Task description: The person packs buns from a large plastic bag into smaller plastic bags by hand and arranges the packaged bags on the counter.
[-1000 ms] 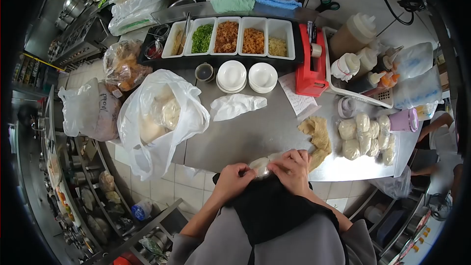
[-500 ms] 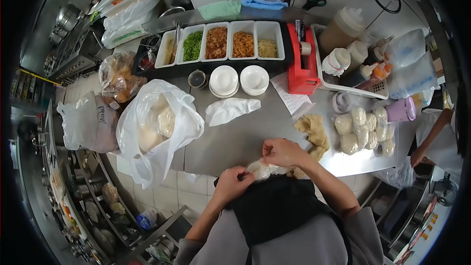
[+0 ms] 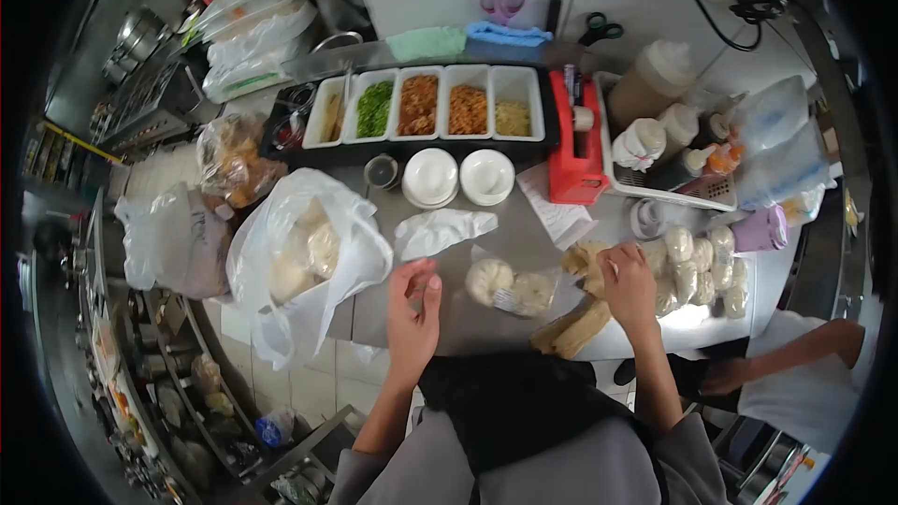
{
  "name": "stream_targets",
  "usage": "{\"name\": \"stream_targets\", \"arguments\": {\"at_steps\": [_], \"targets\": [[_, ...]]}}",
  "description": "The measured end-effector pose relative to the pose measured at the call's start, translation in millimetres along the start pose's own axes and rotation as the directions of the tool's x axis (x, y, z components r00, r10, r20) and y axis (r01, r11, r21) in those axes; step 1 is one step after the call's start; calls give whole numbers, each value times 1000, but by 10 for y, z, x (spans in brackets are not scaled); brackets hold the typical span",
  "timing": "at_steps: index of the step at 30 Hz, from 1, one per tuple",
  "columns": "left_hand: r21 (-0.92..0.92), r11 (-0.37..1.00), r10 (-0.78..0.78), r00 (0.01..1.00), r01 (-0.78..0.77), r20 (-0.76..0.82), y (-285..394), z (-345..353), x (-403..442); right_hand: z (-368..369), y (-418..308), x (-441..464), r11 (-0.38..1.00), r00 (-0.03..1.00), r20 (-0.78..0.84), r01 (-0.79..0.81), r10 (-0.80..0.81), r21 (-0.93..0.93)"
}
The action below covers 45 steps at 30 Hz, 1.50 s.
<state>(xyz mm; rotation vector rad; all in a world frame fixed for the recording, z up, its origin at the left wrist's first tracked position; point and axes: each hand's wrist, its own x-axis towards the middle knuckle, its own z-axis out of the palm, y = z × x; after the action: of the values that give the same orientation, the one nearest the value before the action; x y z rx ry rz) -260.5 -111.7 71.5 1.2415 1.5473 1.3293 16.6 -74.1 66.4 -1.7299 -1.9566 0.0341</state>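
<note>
A clear bag with two pale round buns (image 3: pixel 510 288) lies on the steel table between my hands. My left hand (image 3: pixel 412 304) is raised left of the bag, its fingers apart and holding nothing. To the right of the bag, my right hand (image 3: pixel 627 276) is at the tan cloth (image 3: pixel 582 325), fingers bent together at its upper part; what they pinch is too small to make out. Several bagged buns (image 3: pixel 697 266) are grouped just right of that hand. On the left, an open white plastic bag (image 3: pixel 309 266) holds more pale buns.
Behind are white bowls (image 3: pixel 431 178), a dark cup (image 3: pixel 382 172), a crumpled white wrapper (image 3: pixel 444 232), food trays (image 3: pixel 418 105), a red tape dispenser (image 3: pixel 575 145), paper (image 3: pixel 558 210) and a bottle basket (image 3: pixel 669 189). At right, another person's arm (image 3: pixel 795 355) reaches beside the table.
The bag of two buns now lies on the table, out of my hands. My left hand has lifted and opened; my right hand has moved right to the cloth. The other person has come closer.
</note>
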Motion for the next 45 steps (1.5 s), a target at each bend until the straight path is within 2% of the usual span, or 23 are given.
{"name": "stream_targets", "arguments": {"at_steps": [1, 2, 3, 4, 5, 7, 8, 9, 10, 12, 13, 15, 16, 18, 21, 23, 26, 34, 38, 41, 43, 44, 45], "targets": [[92, 996, 6, 999, -11, 54, 66, 38, -21, -25, 68, -109, 993, 997, -78, 4, -14, -120], [181, 983, 7, 994, -26, 109, 123, 93, -38, 38, 164, -244, 995, 997, -22, -77, 76, -56], [154, 986, 36, 979, -68, 202, 189, 254, -70, 157, 263, -374, 987, 986, 39, -160, 160, 6], [95, 981, 128, 930, -170, 346, 226, 449, -106, 219, 361, -470, 967, 966, 104, -244, 237, 65], [24, 965, 220, 853, -262, 473, 272, 660, -148, 189, 387, -464, 959, 961, 130, -259, 245, 110], [56, 791, 457, 649, -610, 608, 184, 1167, -221, 106, 471, -428, 953, 930, 235, -301, 284, 40], [126, 731, 452, 615, -670, 646, 64, 1372, -272, 81, 503, -372, 948, 910, 283, -318, 302, 9], [193, 659, 446, 584, -727, 678, -75, 1575, -292, 4, 475, -237, 919, 877, 281, -389, 390, -60], [257, 578, 436, 559, -775, 705, -122, 1688, -269, -34, 512, -114, 945, 937, 129, -325, 326, -28], [221, 628, 387, 545, -746, 744, -203, 1821, -190, -93, 599, 89, 984, 969, -174, -179, 177, 1], [205, 652, 356, 533, -730, 768, -167, 1844, -127, -73, 688, 144, 982, 979, -137, -163, 149, -93], [197, 816, 247, 634, -544, 733, 7, 1984, 68, 49, 923, 165, 956, 993, -51, -117, 107, -269], [186, 879, 187, 678, -438, 711, 106, 2086, 179, 99, 972, 165, 957, 992, -30, -129, 125, -261], [183, 864, 255, 722, -469, 643, -79, 2395, 377, 133, 1044, 181, 957, 989, 20, -139, 148, -253], [193, 837, 339, 762, -512, 552, -269, 2700, 463, 105, 991, 210, 957, 963, 30, -261, 266, -125], [183, 834, 364, 768, -520, 527, -306, 2813, 472, 48, 970, 223, 957, 955, 68, -285, 288, -45], [225, 833, 291, 745, -506, 601, -277, 2830, 484, 35, 1020, 208, 952, 945, 123, -305, 302, 4], [248, 733, 417, 706, -634, 573, -256, 2822, 494, -14, 1033, 255, 943, 929, 219, -322, 298, 81], [213, 783, 393, 729, -585, 560, -286, 2803, 514, -51, 1012, 270, 954, 936, 225, -291, 270, 65], [155, 824, 401, 755, -545, 519, -101, 2397, 600, -45, 1016, 241, 956, 943, 219, -278, 253, 94], [170, 783, 528, 784, -599, 327, 53, 1808, 586, -43, 1000, 229, 953, 948, 198, -278, 251, 124], [281, 670, 625, 727, -687, 286, -4, 1504, 624, -50, 986, 214, 957, 959, 162, -256, 234, 133], [361, 504, 669, 619, -784, 411, 26, 1136, 654, -58, 965, 209, 960, 967, 121, -240, 224, 141]]}}
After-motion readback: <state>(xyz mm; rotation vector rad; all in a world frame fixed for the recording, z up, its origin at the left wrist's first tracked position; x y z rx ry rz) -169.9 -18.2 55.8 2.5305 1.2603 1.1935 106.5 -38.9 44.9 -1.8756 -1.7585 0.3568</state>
